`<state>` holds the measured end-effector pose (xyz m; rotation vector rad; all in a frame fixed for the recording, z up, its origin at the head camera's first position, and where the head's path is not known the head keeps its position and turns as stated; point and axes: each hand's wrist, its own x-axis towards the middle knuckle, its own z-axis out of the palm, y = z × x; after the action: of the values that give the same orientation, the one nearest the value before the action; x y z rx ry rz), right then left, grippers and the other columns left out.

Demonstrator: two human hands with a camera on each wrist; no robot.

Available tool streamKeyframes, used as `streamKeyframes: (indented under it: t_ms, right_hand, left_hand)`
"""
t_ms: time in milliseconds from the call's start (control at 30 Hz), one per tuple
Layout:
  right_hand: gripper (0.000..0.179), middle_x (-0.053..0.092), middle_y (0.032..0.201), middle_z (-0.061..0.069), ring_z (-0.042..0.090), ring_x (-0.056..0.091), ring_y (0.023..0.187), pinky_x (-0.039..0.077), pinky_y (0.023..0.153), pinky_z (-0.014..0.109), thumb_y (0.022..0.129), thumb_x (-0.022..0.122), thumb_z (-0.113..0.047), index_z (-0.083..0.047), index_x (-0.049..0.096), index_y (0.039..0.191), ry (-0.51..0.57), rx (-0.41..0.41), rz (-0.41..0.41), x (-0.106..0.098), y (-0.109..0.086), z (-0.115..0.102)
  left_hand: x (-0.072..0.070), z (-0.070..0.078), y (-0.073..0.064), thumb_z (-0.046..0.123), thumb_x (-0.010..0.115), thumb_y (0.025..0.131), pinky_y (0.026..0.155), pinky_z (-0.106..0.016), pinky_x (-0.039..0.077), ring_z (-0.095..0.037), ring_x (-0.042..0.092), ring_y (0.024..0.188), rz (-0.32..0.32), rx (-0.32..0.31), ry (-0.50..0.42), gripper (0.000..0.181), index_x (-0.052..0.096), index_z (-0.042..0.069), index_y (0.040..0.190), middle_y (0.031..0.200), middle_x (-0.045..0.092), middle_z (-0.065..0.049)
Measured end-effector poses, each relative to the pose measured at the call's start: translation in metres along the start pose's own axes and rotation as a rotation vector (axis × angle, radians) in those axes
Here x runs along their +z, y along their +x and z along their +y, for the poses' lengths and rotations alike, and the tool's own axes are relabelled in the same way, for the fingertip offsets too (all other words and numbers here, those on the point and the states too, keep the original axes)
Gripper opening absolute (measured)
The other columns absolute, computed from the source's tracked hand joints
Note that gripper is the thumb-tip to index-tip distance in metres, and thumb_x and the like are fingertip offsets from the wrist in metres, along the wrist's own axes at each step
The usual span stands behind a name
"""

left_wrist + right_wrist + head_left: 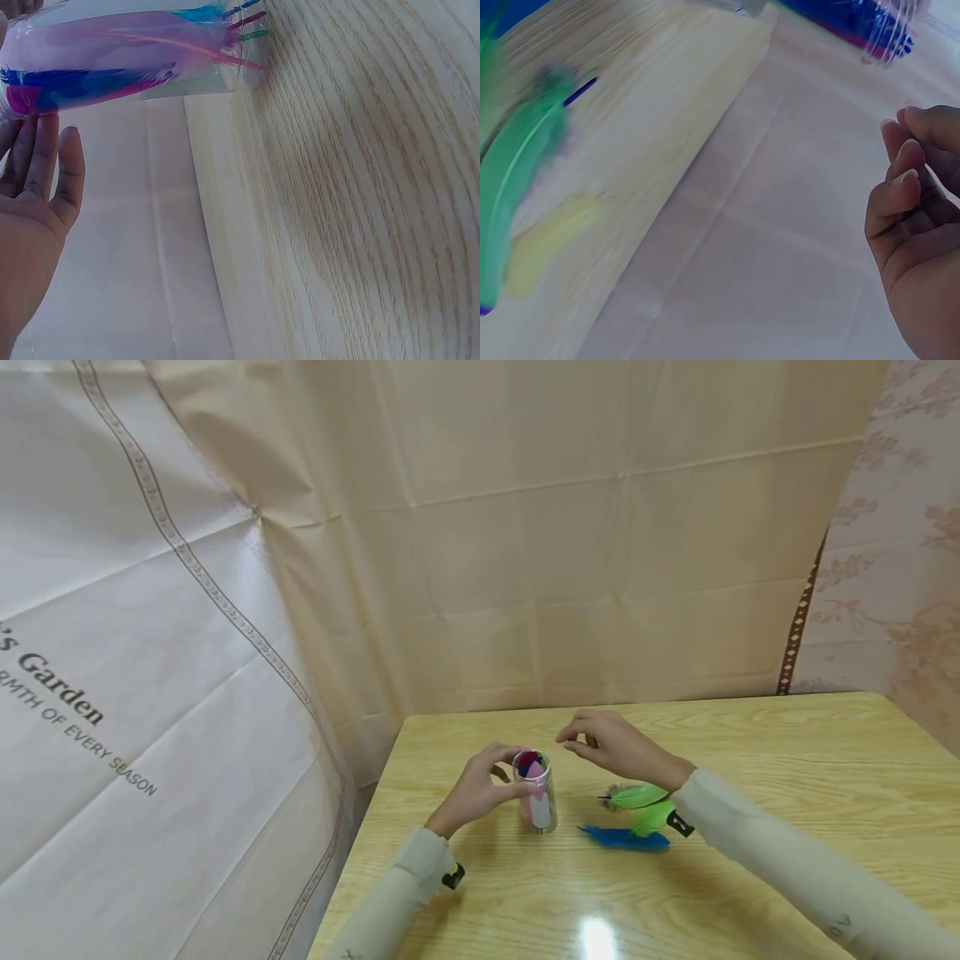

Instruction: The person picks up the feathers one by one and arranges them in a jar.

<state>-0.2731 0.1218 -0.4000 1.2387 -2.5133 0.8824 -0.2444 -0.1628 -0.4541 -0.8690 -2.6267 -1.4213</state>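
Clear jar of feathers, one hand on it, loose feathers alongside

Item: one clear jar (538,810), upright on the table (780,768), just below and right of centre in the head view, as I see it from here. Contents: feathers (112,56) in pink, blue and magenta, quills toward the base in the left wrist view.

Left hand (480,787): curled about the jar near its rim, thumb across the near side, fingers round the back.

Right hand (613,746): just beside the rim, to its right; fingers bent, thumb tip close to the fingertips, nothing seen between them.

Loose pieces, lower right of centre: one green feather (637,797); one lime feather (651,818), partly behind a black tag (680,823) at the right cuff; one blue feather (626,838), nearest the viewer. A yellow feather (551,240) shows at lower left of the right wrist view.

Surround: pale sleeves (802,860) on both arms; a beige cloth (525,560) across the top; a lettered white cloth (150,693) at left; a floral cloth (900,552) at upper right.
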Motion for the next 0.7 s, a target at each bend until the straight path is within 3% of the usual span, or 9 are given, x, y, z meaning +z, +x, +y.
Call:
streamKeyframes:
  t_ms: [367,700]
  right_hand:
    - [0.015,0.065,0.094,-0.009,0.006,0.05,0.062,0.046,0.055,0.025,0.1,0.069,-0.012,-0.013,0.076,0.113,0.035,0.12,-0.017,-0.007,-0.029,0.021]
    - [0.014,0.066,0.094,-0.006,0.005,0.049,0.062,0.047,0.056,0.026,0.1,0.068,-0.011,-0.011,0.076,0.112,-0.009,0.174,-0.002,-0.012,-0.054,0.042]
  left_hand:
    - [0.002,-0.003,0.0,0.043,0.082,0.088,0.088,-0.037,0.056,-0.012,0.059,0.108,0.008,-0.018,0.015,0.051,0.065,0.03,0.134,0.122,0.063,0.012]
    - [0.001,-0.002,0.0,0.045,0.081,0.089,0.088,-0.033,0.055,-0.014,0.059,0.108,0.005,-0.004,0.02,0.052,0.064,0.031,0.135,0.121,0.062,0.012]
